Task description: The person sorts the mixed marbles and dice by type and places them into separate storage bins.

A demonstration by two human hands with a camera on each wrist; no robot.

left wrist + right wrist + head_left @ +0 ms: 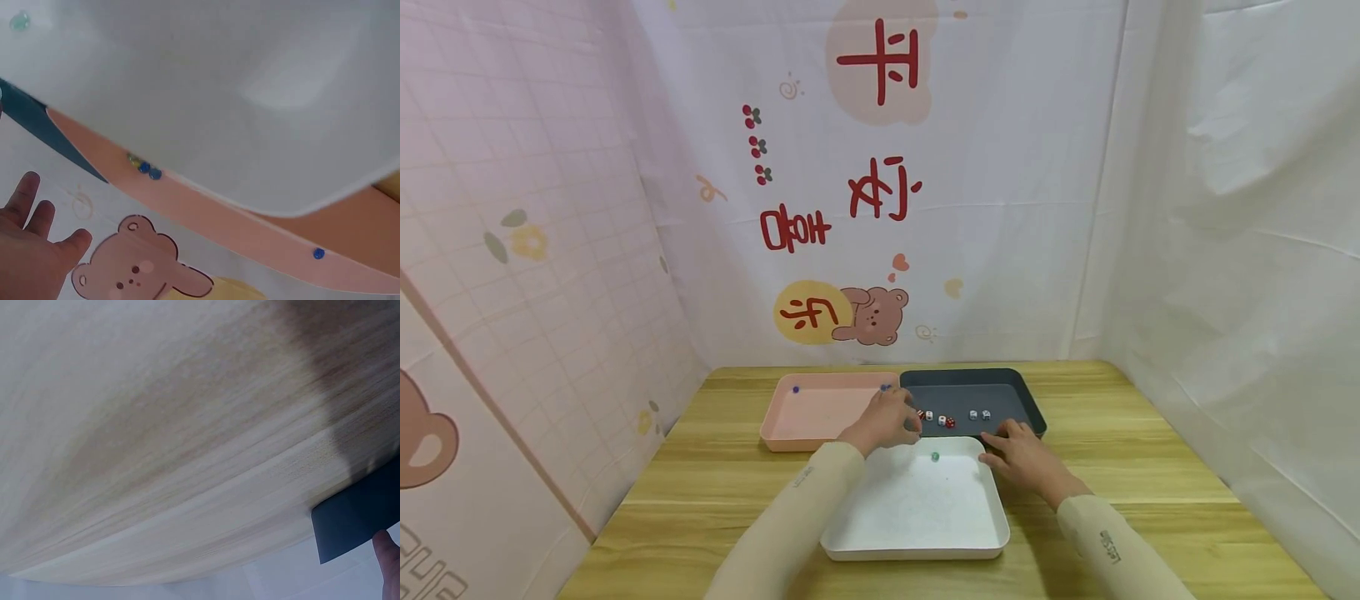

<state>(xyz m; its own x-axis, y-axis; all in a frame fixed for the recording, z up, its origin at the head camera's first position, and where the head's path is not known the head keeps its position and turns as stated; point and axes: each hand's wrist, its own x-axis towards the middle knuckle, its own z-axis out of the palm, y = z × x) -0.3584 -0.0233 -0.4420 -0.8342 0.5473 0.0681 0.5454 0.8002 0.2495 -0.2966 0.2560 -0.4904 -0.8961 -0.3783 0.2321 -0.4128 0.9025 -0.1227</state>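
Observation:
My left hand (889,419) is above the place where the three trays meet, thumb and forefinger curled together. A small pale piece shows at their tips, its kind unclear; other fingers (44,219) are spread in the left wrist view. My right hand (1026,457) rests at the corner between the white tray (917,553) and the dark tray (1030,400), fingers relaxed. One fingertip (380,537) lies against the dark tray's wall in the right wrist view. A green glass marble (935,457) lies in the white tray. Red dice (951,422) and white dice (973,415) lie in the dark tray.
The pink tray (831,446) stands left of the dark one, behind the white tray. It holds a blue marble (796,389) at far left and several marbles (144,167) near its right end. A printed cloth (1000,208) hangs behind the wooden table (1150,467).

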